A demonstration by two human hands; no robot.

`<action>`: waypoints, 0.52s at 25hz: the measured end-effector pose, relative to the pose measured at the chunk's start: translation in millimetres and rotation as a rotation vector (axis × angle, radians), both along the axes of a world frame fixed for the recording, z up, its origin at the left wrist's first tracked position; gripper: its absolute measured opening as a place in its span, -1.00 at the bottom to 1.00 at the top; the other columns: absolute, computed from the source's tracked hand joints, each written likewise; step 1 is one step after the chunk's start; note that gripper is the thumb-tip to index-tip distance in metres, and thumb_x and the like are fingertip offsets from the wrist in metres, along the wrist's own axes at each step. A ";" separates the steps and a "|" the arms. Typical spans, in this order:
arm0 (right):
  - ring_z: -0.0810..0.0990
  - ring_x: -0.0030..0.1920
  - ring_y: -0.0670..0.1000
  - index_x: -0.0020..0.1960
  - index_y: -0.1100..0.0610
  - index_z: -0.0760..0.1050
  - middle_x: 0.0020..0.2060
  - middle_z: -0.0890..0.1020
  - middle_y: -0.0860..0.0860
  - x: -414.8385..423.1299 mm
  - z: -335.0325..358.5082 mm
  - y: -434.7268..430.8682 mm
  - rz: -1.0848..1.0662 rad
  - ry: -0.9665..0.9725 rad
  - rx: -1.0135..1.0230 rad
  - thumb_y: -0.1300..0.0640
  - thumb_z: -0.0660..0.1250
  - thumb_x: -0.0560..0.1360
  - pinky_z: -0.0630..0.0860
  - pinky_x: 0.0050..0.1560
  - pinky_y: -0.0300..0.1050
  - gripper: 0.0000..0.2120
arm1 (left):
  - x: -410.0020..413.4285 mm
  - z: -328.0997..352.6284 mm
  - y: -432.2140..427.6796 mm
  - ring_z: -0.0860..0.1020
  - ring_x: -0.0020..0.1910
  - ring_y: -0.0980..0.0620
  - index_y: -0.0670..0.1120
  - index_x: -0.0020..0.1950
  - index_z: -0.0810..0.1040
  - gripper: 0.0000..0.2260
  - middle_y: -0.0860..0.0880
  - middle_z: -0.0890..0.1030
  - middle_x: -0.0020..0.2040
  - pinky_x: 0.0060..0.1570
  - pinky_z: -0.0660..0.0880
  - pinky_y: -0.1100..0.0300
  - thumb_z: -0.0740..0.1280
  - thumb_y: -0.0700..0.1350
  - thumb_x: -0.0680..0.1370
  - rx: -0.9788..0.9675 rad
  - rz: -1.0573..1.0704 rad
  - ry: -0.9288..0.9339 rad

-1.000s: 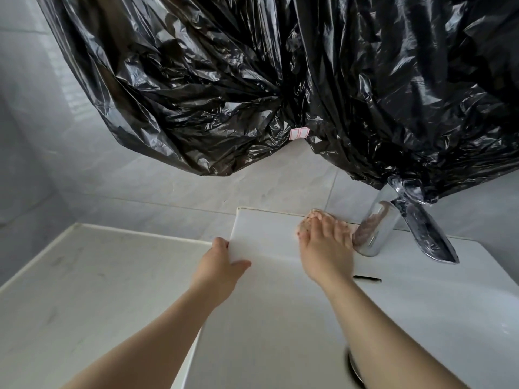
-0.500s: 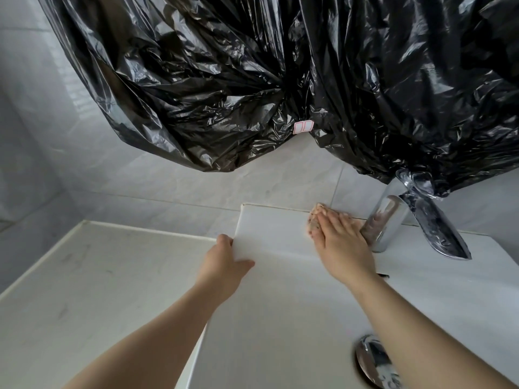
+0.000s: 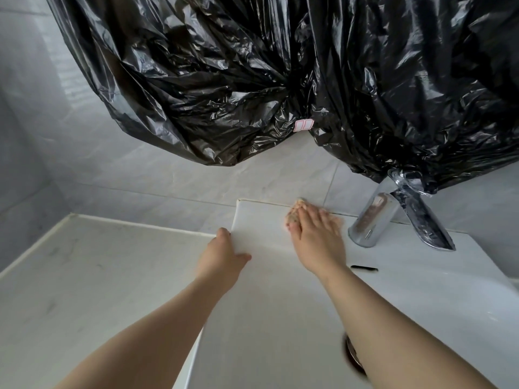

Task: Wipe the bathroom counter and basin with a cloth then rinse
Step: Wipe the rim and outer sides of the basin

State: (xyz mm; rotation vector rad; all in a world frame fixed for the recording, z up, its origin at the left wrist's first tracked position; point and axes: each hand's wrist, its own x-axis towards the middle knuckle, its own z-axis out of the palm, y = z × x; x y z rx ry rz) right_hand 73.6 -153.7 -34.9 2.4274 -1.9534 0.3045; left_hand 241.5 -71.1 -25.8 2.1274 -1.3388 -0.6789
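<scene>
Your right hand (image 3: 316,237) presses flat on the cloth (image 3: 295,213), which now sits at the basin's (image 3: 266,290) back rim, further from the tap (image 3: 370,223) than half a second ago — the stroke is running away from the tap, toward the basin's far corner; your left hand (image 3: 222,258) keeps gripping the basin's side edge, bracing you; the tabletop (image 3: 98,276) beside the basin looks marked and, I judge, not yet wiped — rinsing comes later.
</scene>
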 end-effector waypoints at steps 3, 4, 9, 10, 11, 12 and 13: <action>0.14 0.49 0.09 0.50 0.11 0.18 0.49 0.22 0.05 -20.8 -9.1 23.8 0.000 -0.028 -0.095 -0.17 -0.38 0.45 -0.07 0.50 -0.03 -0.23 | -4.5 0.4 3.2 0.50 0.09 -0.22 -0.16 0.12 0.28 -0.71 -0.16 0.44 0.15 -0.12 0.37 0.07 0.30 -0.06 0.54 -0.026 -0.073 -0.171; 0.22 0.47 0.10 0.47 0.15 0.25 0.46 0.29 0.08 -32.1 -11.6 32.1 0.023 -0.038 -0.118 -0.17 -0.39 0.47 -0.05 0.49 -0.06 -0.22 | -6.9 0.6 5.1 0.50 0.08 -0.21 -0.16 0.15 0.27 -0.72 -0.16 0.40 0.18 -0.11 0.38 0.04 0.28 -0.09 0.56 -0.057 -0.119 -0.256; 0.57 0.17 0.23 0.17 0.31 0.56 0.16 0.60 0.22 -93.2 -21.0 69.8 -0.070 -0.007 -0.243 -0.03 -0.12 0.62 0.37 0.30 0.03 -0.41 | -13.5 0.0 9.6 0.36 0.19 -0.15 -0.06 0.34 0.19 -0.61 -0.10 0.19 0.35 -0.04 0.39 0.07 0.17 -0.28 0.54 -0.174 -0.319 -0.656; 0.59 0.15 0.24 0.15 0.32 0.57 0.14 0.61 0.23 -101.5 -21.3 68.3 -0.097 -0.013 -0.250 -0.01 -0.05 0.58 0.43 0.25 0.06 -0.45 | -13.8 -0.7 8.8 0.30 0.27 -0.17 -0.03 0.41 0.14 -0.52 -0.12 0.18 0.37 0.11 0.36 0.05 0.15 -0.28 0.53 -0.172 -0.355 -0.728; 0.58 0.17 0.24 0.15 0.32 0.57 0.16 0.60 0.23 -106.0 -18.7 63.3 -0.115 -0.030 -0.229 0.00 -0.04 0.54 0.43 0.25 0.11 -0.45 | -14.1 -1.2 8.6 0.20 0.36 -0.19 0.00 0.47 0.05 -0.44 -0.16 0.15 0.40 0.25 0.26 0.02 0.15 -0.26 0.52 -0.163 -0.403 -0.802; 0.53 0.24 0.21 0.19 0.31 0.54 0.21 0.56 0.22 -107.8 -13.7 57.6 -0.138 -0.052 -0.190 -0.02 -0.09 0.53 0.36 0.32 0.10 -0.41 | -15.0 -1.1 8.9 0.08 0.43 -0.21 0.02 0.50 -0.05 -0.40 -0.19 0.10 0.43 0.35 0.14 -0.01 0.14 -0.22 0.54 -0.149 -0.469 -0.875; 0.44 0.33 0.16 0.27 0.29 0.48 0.30 0.50 0.19 -108.5 -7.4 53.0 -0.164 -0.067 -0.162 -0.05 -0.13 0.54 0.24 0.41 0.04 -0.39 | -16.9 -2.0 10.0 -0.02 0.46 -0.21 0.02 0.52 -0.13 -0.39 -0.22 0.04 0.45 0.39 0.03 -0.04 0.13 -0.16 0.56 -0.131 -0.535 -0.930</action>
